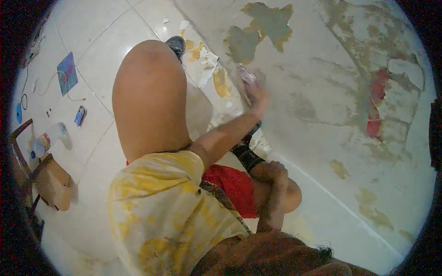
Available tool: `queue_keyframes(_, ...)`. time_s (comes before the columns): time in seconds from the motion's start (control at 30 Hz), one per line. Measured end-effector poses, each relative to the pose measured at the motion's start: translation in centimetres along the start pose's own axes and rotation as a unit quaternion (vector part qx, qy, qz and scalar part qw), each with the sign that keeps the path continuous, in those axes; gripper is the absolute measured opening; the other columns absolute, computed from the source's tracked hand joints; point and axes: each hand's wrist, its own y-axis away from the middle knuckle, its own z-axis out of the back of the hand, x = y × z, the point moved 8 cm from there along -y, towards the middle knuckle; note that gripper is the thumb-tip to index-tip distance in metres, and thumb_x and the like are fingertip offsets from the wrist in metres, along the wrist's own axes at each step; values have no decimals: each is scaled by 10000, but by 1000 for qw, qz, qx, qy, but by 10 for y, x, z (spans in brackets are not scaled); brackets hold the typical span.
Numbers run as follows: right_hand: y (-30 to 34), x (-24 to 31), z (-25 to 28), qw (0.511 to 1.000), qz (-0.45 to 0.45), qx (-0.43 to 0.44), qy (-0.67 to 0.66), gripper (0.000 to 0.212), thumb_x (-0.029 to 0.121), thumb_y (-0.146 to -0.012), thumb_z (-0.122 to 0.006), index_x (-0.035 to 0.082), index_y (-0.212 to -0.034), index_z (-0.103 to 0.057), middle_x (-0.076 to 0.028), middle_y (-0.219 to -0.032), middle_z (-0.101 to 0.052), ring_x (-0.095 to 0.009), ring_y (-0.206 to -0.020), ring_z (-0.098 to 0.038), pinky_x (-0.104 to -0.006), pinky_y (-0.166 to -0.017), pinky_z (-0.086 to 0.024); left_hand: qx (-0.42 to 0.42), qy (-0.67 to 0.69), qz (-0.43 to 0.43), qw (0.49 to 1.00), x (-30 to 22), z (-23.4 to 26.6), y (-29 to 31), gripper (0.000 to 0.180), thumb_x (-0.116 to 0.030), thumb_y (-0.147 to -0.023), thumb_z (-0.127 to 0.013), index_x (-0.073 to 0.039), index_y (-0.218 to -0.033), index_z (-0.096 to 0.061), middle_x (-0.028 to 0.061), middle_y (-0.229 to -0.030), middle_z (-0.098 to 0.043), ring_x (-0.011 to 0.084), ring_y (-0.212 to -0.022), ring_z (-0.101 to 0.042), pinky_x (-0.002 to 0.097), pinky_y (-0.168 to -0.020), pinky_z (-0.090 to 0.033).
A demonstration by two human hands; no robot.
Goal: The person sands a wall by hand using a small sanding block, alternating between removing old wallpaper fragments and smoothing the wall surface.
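Observation:
My left hand reaches out to the scuffed pale wall. Motion smears it, and its fingers close around a light pinkish, elongated thing whose kind I cannot make out. The hand is close to the wall surface, below two patches of bare grey-olive plaster. My right hand lies curled over my bent right leg, between the knee and a dark patterned sock. Peeled paint flakes lie along the wall's foot, beside yellowish patches.
My left knee rises at the left, a dark shoe beyond it. On the tiled floor lie a blue square with a cable, a small packet-like object, a clear bottle and a brown box by a wooden frame.

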Motion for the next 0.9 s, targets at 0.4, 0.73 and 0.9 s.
queue_keyframes(0.4, -5, 14, 7, 1000, 8, -10, 18, 511, 432, -929, -541, 39, -1254, -505, -221, -1171, -574, -324, -1130, -543, -359, -939, -431, 64, 200, 271, 939, 53, -32, -131, 632, -459, -996, -304, -13, -1443, -287, 184, -1492, -320, 329, -1337, -367, 407, -1049, -359)
queue_keyframes(0.73, -50, 136, 161, 980, 102, -151, 81, 537, 452, -928, -538, 45, -1275, -500, -240, -1215, -576, -340, -1171, -543, -361, -948, -427, 28, 181, 242, 953, 38, -33, -57, 772, -510, -947, -432, 32, -1453, -215, 250, -1511, -210, 371, -1374, -269, 428, -1116, -222)
queue_keyframes(0.9, -49, 195, 169, 986, 57, -15, -158, 499, 386, -935, -566, 31, -1278, -493, -213, -1228, -574, -305, -1181, -543, -351, -965, -418, 9, 323, 231, 918, 72, -35, -142, 786, -507, -944, -441, 35, -1461, -202, 241, -1503, -255, 359, -1372, -275, 404, -1113, -232)
